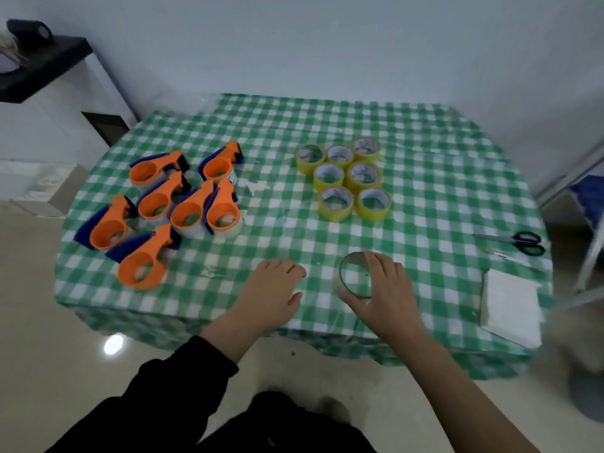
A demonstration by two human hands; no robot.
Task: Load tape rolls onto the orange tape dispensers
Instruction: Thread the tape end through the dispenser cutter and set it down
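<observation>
- Since the loading happens at the near edge, the seven orange tape dispensers [170, 207] lie bunched on the left of the checked tablecloth [294, 125], rings up and handles angled away, each easy to pick out singly.
- Several of them seem to have clear tape under their orange rings, but the view is too soft to tell which are loaded.
- Palm down on the cloth near the front edge, the left hand [274, 289] holds nothing; its fingers lie loosely spread and point towards the roll beside it. It looks parked there so it can reach left for a dispenser.
- Further back, past the middle, seven yellow tape rolls [343, 178] stand packed together, hole up, as stock waiting its turn.
- Nearer, a clear tape roll [349, 258] sits flat on the cloth, well apart from the dispensers and just right of the left hand.
- Spanning that roll, the right hand [389, 289] has its thumb on the near wall and its fingers curled over the far right rim. This is a side hold that leaves the hole free, which suits slipping the roll onto a dispenser ring.
- Off to the right lie black-handled scissors [519, 241], probably for trimming tape ends.
- Beside the right edge, nearer the person, rests a white pad [510, 302], clear of both hands.
</observation>
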